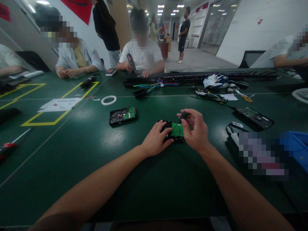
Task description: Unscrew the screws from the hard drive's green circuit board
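Note:
A black hard drive with a green circuit board lies flat on the table in front of me. My left hand grips it from the left, fingers and thumb laid across its dark casing. Above the drive's right end, my right hand is closed around a small screwdriver with a dark handle. Its thin shaft slants down and left towards the circuit board; I cannot tell whether the tip sits in a screw. Part of the drive is hidden under my hands.
A second hard drive lies to the left, a third hard drive to the right. White tape roll, red-handled screwdriver, blue bin, cables and gloves are on the green table. Several people sit around it.

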The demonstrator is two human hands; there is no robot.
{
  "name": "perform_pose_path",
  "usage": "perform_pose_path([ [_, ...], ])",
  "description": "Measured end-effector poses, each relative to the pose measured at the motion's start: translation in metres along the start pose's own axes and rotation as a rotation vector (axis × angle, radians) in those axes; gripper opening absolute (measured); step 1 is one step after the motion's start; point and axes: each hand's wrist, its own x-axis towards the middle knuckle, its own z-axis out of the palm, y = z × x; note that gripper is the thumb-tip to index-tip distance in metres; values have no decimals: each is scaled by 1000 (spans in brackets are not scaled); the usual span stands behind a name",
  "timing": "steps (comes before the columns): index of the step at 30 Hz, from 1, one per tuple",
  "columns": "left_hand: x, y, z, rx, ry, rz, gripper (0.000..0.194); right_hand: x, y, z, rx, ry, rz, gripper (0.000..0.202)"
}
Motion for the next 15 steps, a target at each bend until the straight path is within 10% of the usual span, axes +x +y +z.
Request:
perform_pose_path([
  [15, -1, 0, -2, -14, -5, -1, 51, 8, -9, -5, -244, 122, -120, 41],
])
